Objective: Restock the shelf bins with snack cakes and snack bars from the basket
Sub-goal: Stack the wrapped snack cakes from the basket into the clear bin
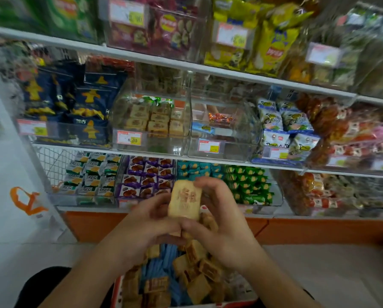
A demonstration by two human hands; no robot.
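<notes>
Head view looks down at both hands holding up a stack of tan snack cakes [184, 200] right in front of the lower shelf. Left hand [149, 221] has its fingers curled round the stack's left side, right hand [221, 218] wraps the right side and top, so both are gripping it. Below them sits the basket [117, 292], red-rimmed, packed with more tan cakes [199, 274] and a row of blue bars [164, 263]. Up on the middle shelf, one clear bin [151, 123] is about half full of the same tan cakes behind an 8.00 tag [128, 137]. The bin [224, 130] just right of it holds only a few wrapped items, one blue, plus some orange ones.
</notes>
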